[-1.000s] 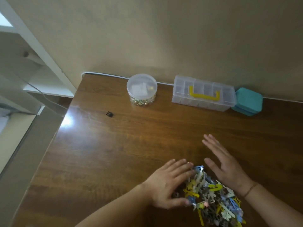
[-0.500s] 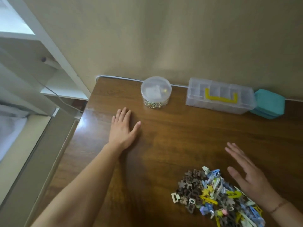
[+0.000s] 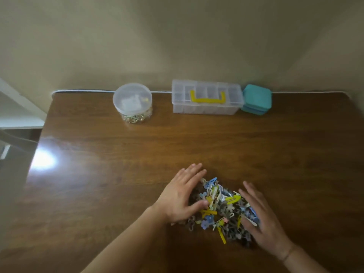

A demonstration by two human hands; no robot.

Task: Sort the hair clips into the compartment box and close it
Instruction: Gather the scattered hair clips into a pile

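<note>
Brown wood table (image 3: 118, 174) against a beige wall. Clips (image 3: 222, 205) in a mixed heap near the front edge. My left hand (image 3: 183, 196) is flat and open, fingers spread, pressed on the heap's left side; right hand (image 3: 262, 219) also open, palm against its right side, gripping nothing. Box (image 3: 205, 98), clear with yellow handle, lid shut, sits at the back by the wall, between a round tub (image 3: 133, 101) and a teal case (image 3: 257, 99).
</note>
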